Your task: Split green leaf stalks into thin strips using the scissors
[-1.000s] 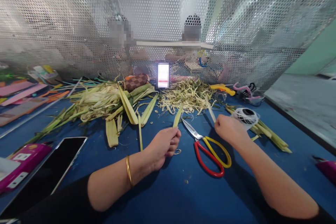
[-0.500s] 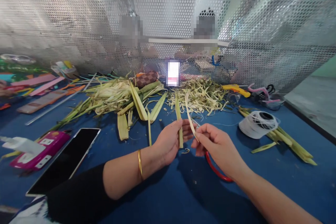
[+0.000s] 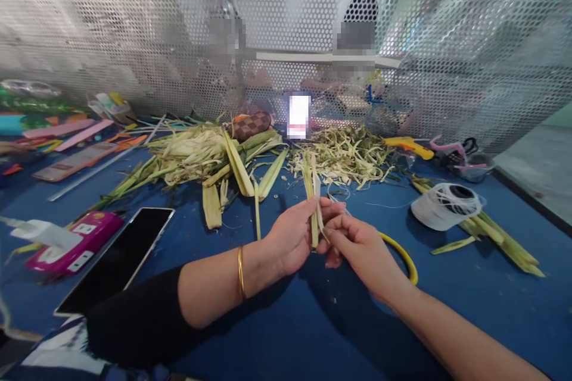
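My left hand [image 3: 292, 232] is closed on a pale green leaf strip [image 3: 308, 172], its thumb pressing it upright against the fingers. My right hand [image 3: 355, 250] pinches the lower end of a second, whiter strip [image 3: 319, 214], which lies against the first one at the left thumb. A yellow loop [image 3: 409, 256], like a handle, shows behind my right hand; the rest of it is hidden. Beyond my hands is a heap of thin shredded strips [image 3: 351, 155]. Left of it lies a pile of wider leaves [image 3: 183, 158], with a few loose pieces in front.
A spool of white thread [image 3: 440, 207] stands at right beside leaf stalks [image 3: 507, 244]. A yellow glue gun [image 3: 411, 146] is farther back. At left are a black-screened phone [image 3: 120, 259] and a purple power strip [image 3: 84, 241]. A perforated metal screen [image 3: 286, 6] rises behind the table.
My right hand has brought its strip leftward against the strip in my left hand. The red loop below my right hand is out of sight; a yellow one now shows to its right.
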Demonstrator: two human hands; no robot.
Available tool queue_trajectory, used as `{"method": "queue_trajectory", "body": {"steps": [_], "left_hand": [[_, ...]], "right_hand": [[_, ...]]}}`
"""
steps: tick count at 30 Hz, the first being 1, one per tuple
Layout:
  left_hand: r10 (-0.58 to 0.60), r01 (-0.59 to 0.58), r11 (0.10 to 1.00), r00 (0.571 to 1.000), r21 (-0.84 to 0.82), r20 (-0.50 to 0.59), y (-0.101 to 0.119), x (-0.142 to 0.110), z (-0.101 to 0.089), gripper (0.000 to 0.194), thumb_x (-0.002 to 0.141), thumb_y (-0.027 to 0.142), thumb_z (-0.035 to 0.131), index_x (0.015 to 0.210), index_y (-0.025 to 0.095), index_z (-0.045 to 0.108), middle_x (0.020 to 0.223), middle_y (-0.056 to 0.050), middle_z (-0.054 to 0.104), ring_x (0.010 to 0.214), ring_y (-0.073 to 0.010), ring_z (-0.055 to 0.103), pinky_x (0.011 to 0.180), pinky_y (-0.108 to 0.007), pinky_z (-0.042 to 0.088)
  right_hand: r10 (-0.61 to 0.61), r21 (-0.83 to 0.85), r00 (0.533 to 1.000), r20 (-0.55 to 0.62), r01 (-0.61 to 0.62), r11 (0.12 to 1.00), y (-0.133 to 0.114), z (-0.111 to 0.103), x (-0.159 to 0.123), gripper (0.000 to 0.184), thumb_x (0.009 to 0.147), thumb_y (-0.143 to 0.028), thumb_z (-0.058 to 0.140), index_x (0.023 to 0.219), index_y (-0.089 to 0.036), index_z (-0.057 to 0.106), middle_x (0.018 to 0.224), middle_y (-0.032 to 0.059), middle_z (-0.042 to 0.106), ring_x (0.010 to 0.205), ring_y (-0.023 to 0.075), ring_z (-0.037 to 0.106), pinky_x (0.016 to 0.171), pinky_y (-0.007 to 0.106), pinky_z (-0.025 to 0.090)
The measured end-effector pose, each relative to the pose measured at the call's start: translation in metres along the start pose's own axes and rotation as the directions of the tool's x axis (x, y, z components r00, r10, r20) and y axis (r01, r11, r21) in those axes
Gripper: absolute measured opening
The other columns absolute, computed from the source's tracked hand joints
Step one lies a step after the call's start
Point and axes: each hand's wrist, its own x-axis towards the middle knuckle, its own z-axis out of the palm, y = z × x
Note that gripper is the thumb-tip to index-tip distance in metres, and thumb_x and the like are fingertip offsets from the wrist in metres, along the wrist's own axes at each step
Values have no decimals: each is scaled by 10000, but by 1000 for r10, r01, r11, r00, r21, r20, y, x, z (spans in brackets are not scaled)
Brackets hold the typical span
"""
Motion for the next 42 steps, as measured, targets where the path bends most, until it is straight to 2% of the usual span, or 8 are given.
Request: {"method": "queue_trajectory", "body": {"steps": [5, 13, 17, 22, 31, 34, 37, 42], "left_hand": [[-2, 1, 998, 1000, -58, -29, 2, -1, 2, 210, 933, 255, 369, 843, 158, 532, 910, -67, 669, 528, -120, 582, 374, -232, 376], [-33, 32, 998, 999, -53, -3, 3, 0, 3, 219, 942, 288, 338, 820, 185, 487, 797, -23, 647, 402, -134, 521, 303, -250, 325], [-23, 20, 992, 999, -123, -23, 5, 1, 1, 216, 941, 224, 340, 768, 180, 461, 647, 0, 560, 480, -134, 559, 407, -233, 413], [-32, 23, 985, 998, -172, -50, 9, 1, 2, 241, 939, 209, 379, 716, 173, 464, 560, 38, 444, 525, -116, 537, 501, -231, 441], [-33, 18, 994, 991, -111, -130, 9, 1, 5, 226, 933, 203, 399, 721, 170, 467, 539, 60, 392, 513, -78, 478, 540, -199, 393], [38, -27, 994, 993, 102, -108, 8, -2, 5, 208, 916, 229, 413, 721, 173, 459, 519, 85, 312, 417, -46, 301, 441, -175, 262], [76, -68, 939, 997, 337, -12, 4, -7, 4, 218, 905, 302, 433, 727, 179, 457, 520, 98, 261, 413, -46, 169, 424, -189, 138], [45, -103, 846, 992, 523, 121, -1, -14, 8, 193, 873, 330, 450, 768, 173, 491, 536, 95, 264, 468, -65, 161, 479, -224, 136]], "right_hand": [[8, -9, 1000, 14, -8, 1000, 0, 1, 0, 215, 790, -380, 557, 710, -180, 538, 600, -10, 658, 438, 85, 566, 467, 221, 460], [-7, -56, 1000, 26, 9, 998, 4, 4, -1, 238, 820, -407, 528, 729, -187, 523, 597, -16, 643, 452, 93, 566, 485, 230, 478], [-96, -151, 990, 104, 111, 982, 5, -5, -1, 245, 867, -396, 480, 761, -188, 556, 649, 4, 653, 527, 114, 601, 537, 244, 498], [-229, -415, 947, 226, 306, 857, 1, -20, -1, 141, 869, -322, 517, 833, -222, 611, 735, -6, 677, 672, 141, 621, 648, 255, 476], [-362, -661, 913, 186, 389, 641, 1, -18, -4, 204, 822, -358, 600, 688, -213, 549, 588, -35, 593, 513, 112, 492, 513, 226, 334], [-384, -563, 923, 22, 328, 758, -4, -24, -2, 234, 815, -406, 598, 693, -209, 561, 557, -37, 549, 504, 110, 464, 512, 230, 343], [-252, -275, 951, -180, 197, 941, -8, -27, 4, 281, 766, -441, 633, 894, -192, 610, 526, -63, 477, 462, 106, 436, 471, 235, 339], [4, 247, 1000, -15, 0, 969, -7, -20, 9, 464, 617, -433, 775, 958, -151, 637, 557, -76, 475, 407, 40, 317, 403, 206, 218]]}}
